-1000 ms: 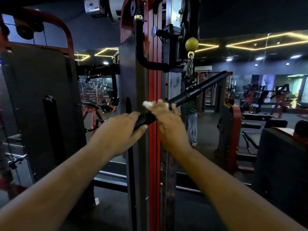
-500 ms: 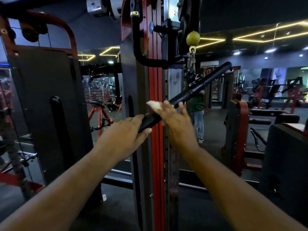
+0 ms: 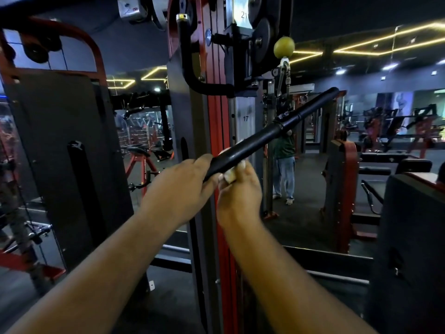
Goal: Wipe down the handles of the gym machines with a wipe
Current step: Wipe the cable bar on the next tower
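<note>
Right hand [image 3: 237, 189] dropped beneath one bar [image 3: 265, 137], pinching one wipe [image 3: 228, 175], left hand [image 3: 178, 186] gripping bar

A dim gym hall stretches back under a dark ceiling [image 3: 337, 25] crossed by yellow light strips [image 3: 375, 37] and a few white spotlights [image 3: 340, 71]. The floor [image 3: 305, 220] is dark and matte. Red-and-black machines [image 3: 342, 189] stand to the right, and more red frames [image 3: 139, 165] show at left. A person in a green top and jeans [image 3: 284, 165] stands further back.
</note>
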Demonstrator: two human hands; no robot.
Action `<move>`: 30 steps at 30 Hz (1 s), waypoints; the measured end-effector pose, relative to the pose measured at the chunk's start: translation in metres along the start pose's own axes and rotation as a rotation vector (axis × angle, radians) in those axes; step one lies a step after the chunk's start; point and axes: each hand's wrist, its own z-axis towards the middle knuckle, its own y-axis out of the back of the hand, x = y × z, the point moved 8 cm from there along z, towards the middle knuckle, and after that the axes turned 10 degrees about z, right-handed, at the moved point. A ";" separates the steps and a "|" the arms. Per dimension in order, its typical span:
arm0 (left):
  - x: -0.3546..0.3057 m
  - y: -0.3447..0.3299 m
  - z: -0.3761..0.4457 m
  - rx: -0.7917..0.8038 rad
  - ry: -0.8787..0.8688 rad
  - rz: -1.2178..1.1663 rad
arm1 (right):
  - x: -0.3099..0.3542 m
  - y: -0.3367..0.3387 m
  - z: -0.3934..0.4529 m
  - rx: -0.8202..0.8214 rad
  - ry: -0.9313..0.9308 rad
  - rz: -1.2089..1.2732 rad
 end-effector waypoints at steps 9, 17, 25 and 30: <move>-0.027 -0.004 -0.007 -0.006 -0.008 0.043 | 0.076 0.007 0.032 -0.241 0.168 -0.107; -0.032 -0.013 -0.008 -0.010 -0.006 0.008 | 0.075 0.020 0.024 -0.174 0.298 -0.172; -0.034 -0.024 -0.013 -0.010 0.018 -0.005 | 0.061 0.020 -0.002 0.031 0.457 -0.509; -0.020 -0.019 -0.009 0.006 0.029 -0.052 | 0.069 0.014 0.000 0.377 0.811 -1.228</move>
